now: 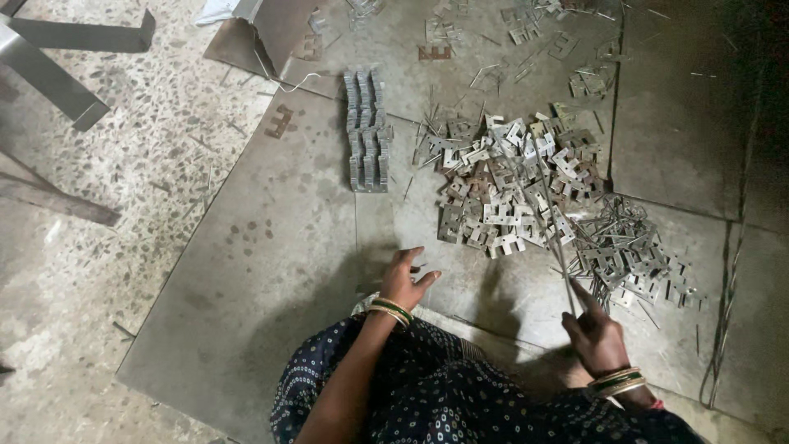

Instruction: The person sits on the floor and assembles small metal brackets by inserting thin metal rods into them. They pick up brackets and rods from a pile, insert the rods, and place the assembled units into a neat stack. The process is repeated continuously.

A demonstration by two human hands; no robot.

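Note:
My right hand [593,333] grips the near end of a bundle of thin metal rods [549,215] that slants up and away over a loose pile of small E-shaped metal stampings [509,185]. My left hand [404,279] rests on the grey metal sheet [271,271], fingers spread, holding nothing. A neat stacked row of the same stampings [366,130] lies farther out, ahead of the left hand. Both wrists wear bangles, and my dark dotted garment fills the bottom of the view.
A second heap of stampings mixed with thin rods [629,259] lies right of the main pile. More scattered stampings [526,33] sit at the top. Angled metal bars [57,57] rest on the speckled floor at left. A long wire [727,271] runs along the right.

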